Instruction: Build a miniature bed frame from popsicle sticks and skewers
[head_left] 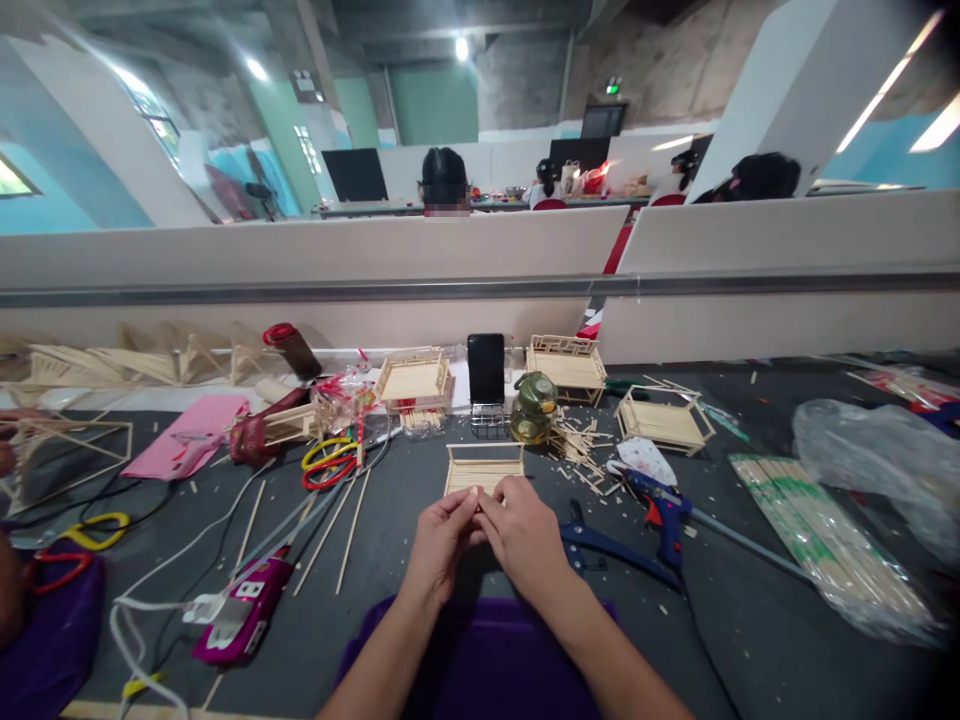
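Pale wooden sticks form the small frame [485,468] just beyond your hands, flat on the dark table [420,570]. Your left hand [442,535] and right hand [521,535] meet at the fingertips, fingers curled nearly closed; whatever they pinch is too small to tell. The blue cutter [622,548] lies beside your right hand, with the glue gun [667,515] further right.

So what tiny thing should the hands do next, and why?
Maybe ease the right hand back a little, to get a better look at the small slatted stick model. The right hand and left hand meet right in front of it and hide its near side, and I can't tell what the fingertips have between them.
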